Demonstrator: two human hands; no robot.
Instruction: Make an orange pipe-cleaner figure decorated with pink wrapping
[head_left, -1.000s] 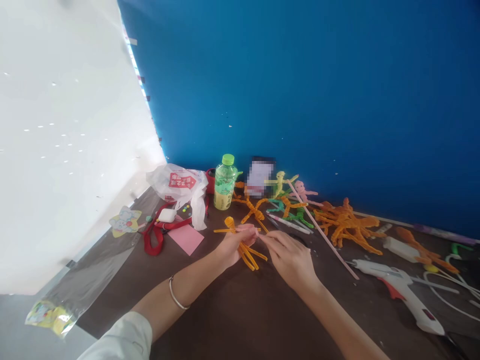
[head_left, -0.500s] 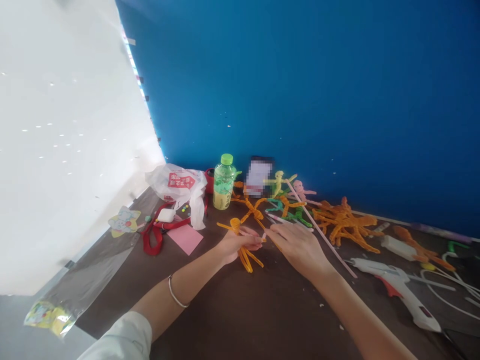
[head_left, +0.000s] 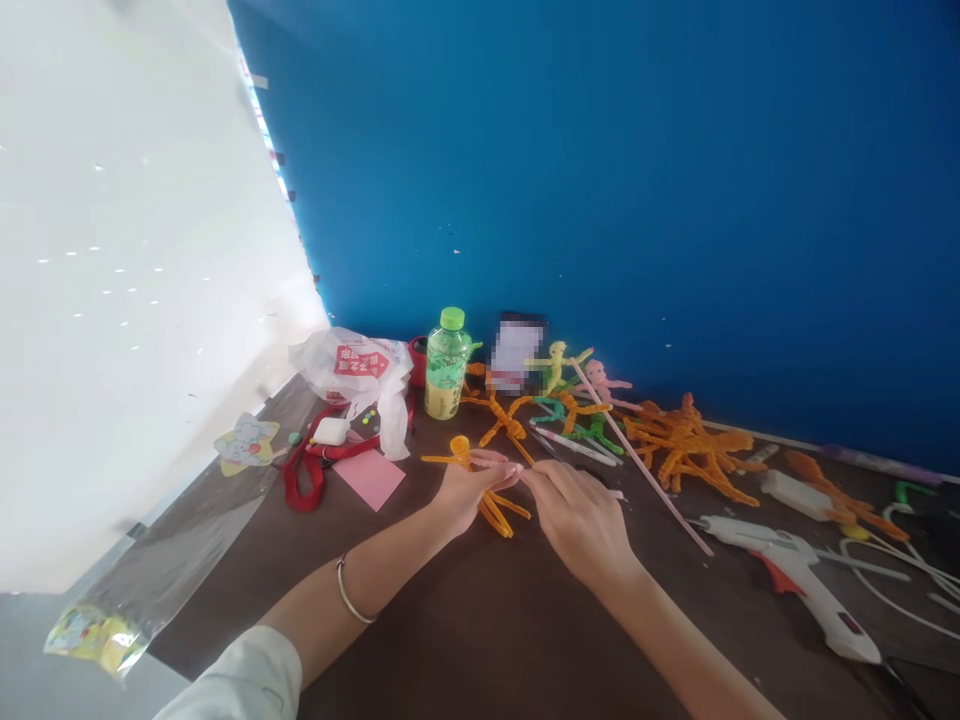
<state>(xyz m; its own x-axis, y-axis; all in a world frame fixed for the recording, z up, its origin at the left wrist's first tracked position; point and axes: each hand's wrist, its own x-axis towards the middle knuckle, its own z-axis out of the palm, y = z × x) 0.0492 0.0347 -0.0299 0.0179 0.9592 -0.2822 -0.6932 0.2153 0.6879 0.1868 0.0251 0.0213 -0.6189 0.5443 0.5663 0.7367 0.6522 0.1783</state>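
Note:
My left hand (head_left: pixel 466 492) is closed round an orange pipe-cleaner figure (head_left: pixel 460 450). Its coiled head and one arm stick out above the fingers, and several orange strands hang out below them. The fingertips of my right hand (head_left: pixel 574 510) are pinched together and meet those of my left hand over the dark table (head_left: pixel 480 620). What the right fingertips grip is too small to make out. Just behind the hands lies another orange pipe-cleaner figure (head_left: pixel 506 418).
Behind stand a green-capped bottle (head_left: pixel 448 370), a phone (head_left: pixel 517 350) and a plastic bag (head_left: pixel 356 370). Pink paper (head_left: pixel 370 477) and a red strap (head_left: pixel 304 485) lie left. To the right are an orange pile (head_left: pixel 690 450), a pink stem (head_left: pixel 645 460) and a glue gun (head_left: pixel 802 575).
My right fingertips have moved left and now meet my left fingertips. The orange figure's head has shifted slightly left, and its hanging strands have swung a little to the right.

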